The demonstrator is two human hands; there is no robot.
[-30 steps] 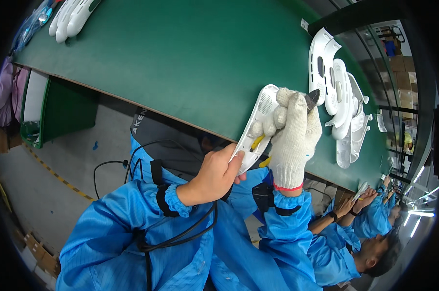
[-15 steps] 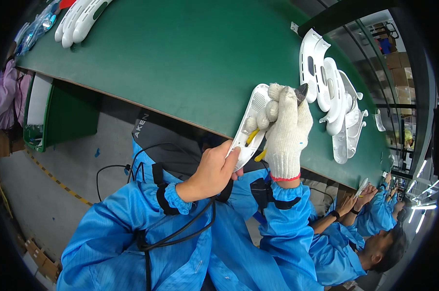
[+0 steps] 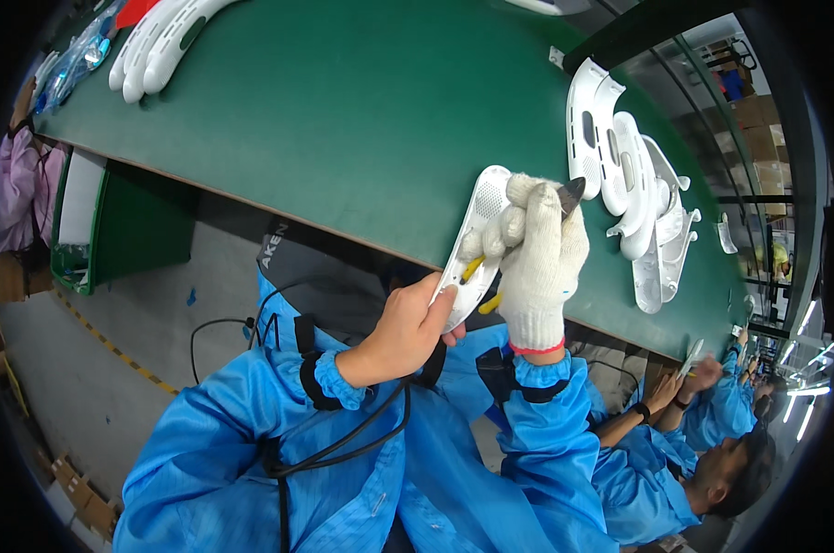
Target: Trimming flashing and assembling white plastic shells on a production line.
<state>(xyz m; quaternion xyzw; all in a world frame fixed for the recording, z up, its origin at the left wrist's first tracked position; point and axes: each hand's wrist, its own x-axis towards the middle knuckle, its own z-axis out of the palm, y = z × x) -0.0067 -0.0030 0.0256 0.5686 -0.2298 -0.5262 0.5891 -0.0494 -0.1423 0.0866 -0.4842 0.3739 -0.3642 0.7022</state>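
Observation:
My bare left hand (image 3: 400, 323) is closed on the lower end of a long white plastic part (image 3: 484, 207) with rounded ends and a perforated patch near the top. The thumb lies on its inner face. My right hand (image 3: 543, 258), in a white knit glove with a red cuff, is wrapped round a pair of pliers. Their dark jaws (image 3: 572, 193) stick out past the glove's thumb side, and their yellow handles (image 3: 473, 268) show below the fingers. The gloved fingers lie over the white part's right side; whether they press on it, I cannot tell.
Several white plastic parts (image 3: 627, 152) are piled on the green table (image 3: 343, 120) at right, more (image 3: 170, 46) lie far left. Below the table's left edge stands a green bin (image 3: 140, 226). A co-worker in blue (image 3: 656, 479) sits at right, holding a white part.
My gloved hand has shifted slightly down with the pliers, while the left hand keeps its grip. A white object now shows at the table's far edge. One hand of the co-worker has moved.

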